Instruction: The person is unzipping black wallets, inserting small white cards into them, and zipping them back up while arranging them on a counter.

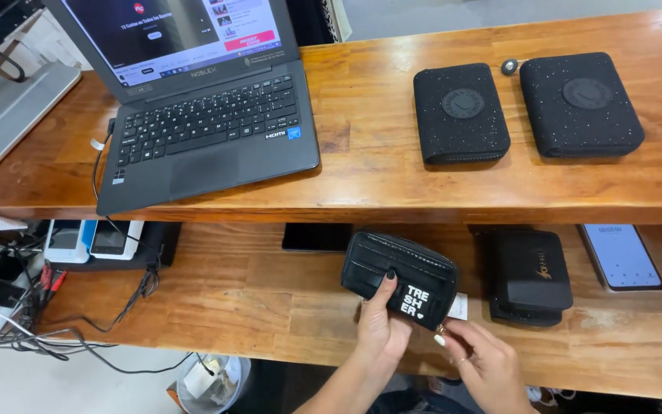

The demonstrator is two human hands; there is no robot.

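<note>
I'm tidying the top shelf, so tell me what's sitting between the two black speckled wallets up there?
In the head view, a small dark round tag lies at the back of the gap between the left speckled wallet and the right one; the rest is bare wood.

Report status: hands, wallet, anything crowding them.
Left hand grips small black zip wallet over lower wooden shelf. Right hand pinches its zip pull at the corner. Black pouch lies close right, apart.
</note>
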